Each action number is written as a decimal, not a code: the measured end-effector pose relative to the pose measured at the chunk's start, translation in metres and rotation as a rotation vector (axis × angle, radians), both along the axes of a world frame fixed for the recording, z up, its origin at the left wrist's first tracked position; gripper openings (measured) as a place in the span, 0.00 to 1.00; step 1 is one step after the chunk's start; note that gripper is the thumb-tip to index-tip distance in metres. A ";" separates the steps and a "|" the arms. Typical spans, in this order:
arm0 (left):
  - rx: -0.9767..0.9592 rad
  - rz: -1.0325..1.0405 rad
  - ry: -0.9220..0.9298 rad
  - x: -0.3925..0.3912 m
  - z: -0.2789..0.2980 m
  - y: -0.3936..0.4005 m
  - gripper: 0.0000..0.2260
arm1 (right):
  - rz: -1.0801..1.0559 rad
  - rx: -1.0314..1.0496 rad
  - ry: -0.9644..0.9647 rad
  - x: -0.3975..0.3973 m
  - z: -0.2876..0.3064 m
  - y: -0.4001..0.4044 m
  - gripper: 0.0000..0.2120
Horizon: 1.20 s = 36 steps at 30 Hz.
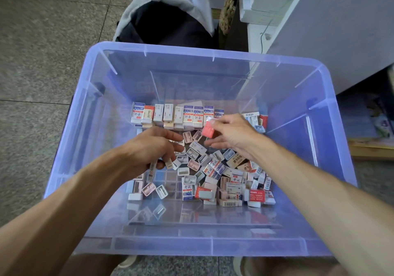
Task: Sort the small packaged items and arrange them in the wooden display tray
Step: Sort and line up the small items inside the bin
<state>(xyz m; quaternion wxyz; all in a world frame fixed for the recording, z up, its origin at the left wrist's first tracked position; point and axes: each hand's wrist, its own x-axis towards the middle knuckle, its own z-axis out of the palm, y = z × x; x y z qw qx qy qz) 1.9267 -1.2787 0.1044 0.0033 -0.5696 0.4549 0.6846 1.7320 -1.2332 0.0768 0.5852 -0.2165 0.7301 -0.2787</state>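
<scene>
While both arms reach down into the clear blue-tinted plastic bin (91, 96), the right hand (231, 134) is pinching a small pink-red packet (207, 129) between thumb and fingertips, lifted above the loose pile. The packet is tilted — its long axis runs roughly from the far end near the fingertips down toward the person, leaning a bit left.

The left hand (149, 148) sits over the left-middle of the pile with its front fingers stretched out toward the right hand, while the lower fingers curl around a couple of things: a thin clear tube (151, 170) that points down toward the near side of the bin, plus a small barcoded box (168, 164) just beside it.

Along the far wall there's a tidy row of boxes (177, 116) standing on end, side by side, long axes pointing away from the person. Everything else is a jumbled pile of small packets (226, 175) spread over the right and middle of the bin floor, pointing every which way.

Outside the bin: a grey-and-black backpack (164, 20) just past the far rim, speckled tile floor (38, 41) on the left, a white cabinet (341, 30) on the right.
</scene>
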 end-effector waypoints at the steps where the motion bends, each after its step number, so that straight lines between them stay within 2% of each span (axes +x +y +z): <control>1: -0.005 0.009 -0.005 0.000 0.000 -0.001 0.16 | -0.056 0.007 0.080 -0.007 -0.003 0.000 0.04; 2: -0.005 0.022 0.012 0.000 -0.001 -0.002 0.15 | -0.100 0.015 0.151 -0.013 -0.006 -0.002 0.03; 3: 0.004 0.038 0.039 0.000 0.000 -0.002 0.13 | -0.120 0.024 0.209 -0.018 -0.008 -0.003 0.08; 6: 0.054 0.062 0.108 0.000 0.000 -0.002 0.09 | -0.109 0.012 0.262 -0.024 -0.015 -0.010 0.12; 9: 0.063 0.120 0.126 0.000 0.000 -0.001 0.08 | -0.137 -0.022 0.317 -0.018 -0.019 -0.018 0.07; 12: 0.033 0.198 0.140 -0.002 0.001 -0.003 0.07 | -0.172 -0.020 0.433 -0.019 -0.026 -0.021 0.08; 15: 0.028 0.294 0.159 -0.003 0.000 -0.004 0.09 | -0.029 0.002 0.627 -0.024 -0.027 -0.016 0.10; 17: 0.065 0.311 0.157 -0.002 0.000 -0.003 0.10 | 0.084 -0.061 0.738 -0.025 -0.021 -0.010 0.09; 19: 0.126 0.278 0.161 -0.001 0.002 0.000 0.19 | 0.278 -0.126 0.658 -0.023 -0.012 -0.003 0.06; 21: 0.149 0.264 0.159 -0.001 0.002 0.005 0.24 | 0.579 -0.063 0.546 -0.018 -0.007 0.008 0.03; 24: 0.157 0.268 0.130 0.000 -0.003 0.011 0.24 | 0.914 0.086 0.545 -0.012 -0.015 0.026 0.11; 28: 0.111 0.263 0.095 0.001 -0.011 0.012 0.24 | 0.904 0.080 0.575 -0.004 -0.031 0.039 0.13; 32: 0.045 0.157 0.077 0.001 -0.013 0.016 0.23 | 0.876 0.020 0.684 0.011 -0.042 0.045 0.11; 36: 0.016 0.176 0.073 0.002 -0.009 0.017 0.22 | 0.910 0.068 0.702 0.023 -0.048 0.042 0.11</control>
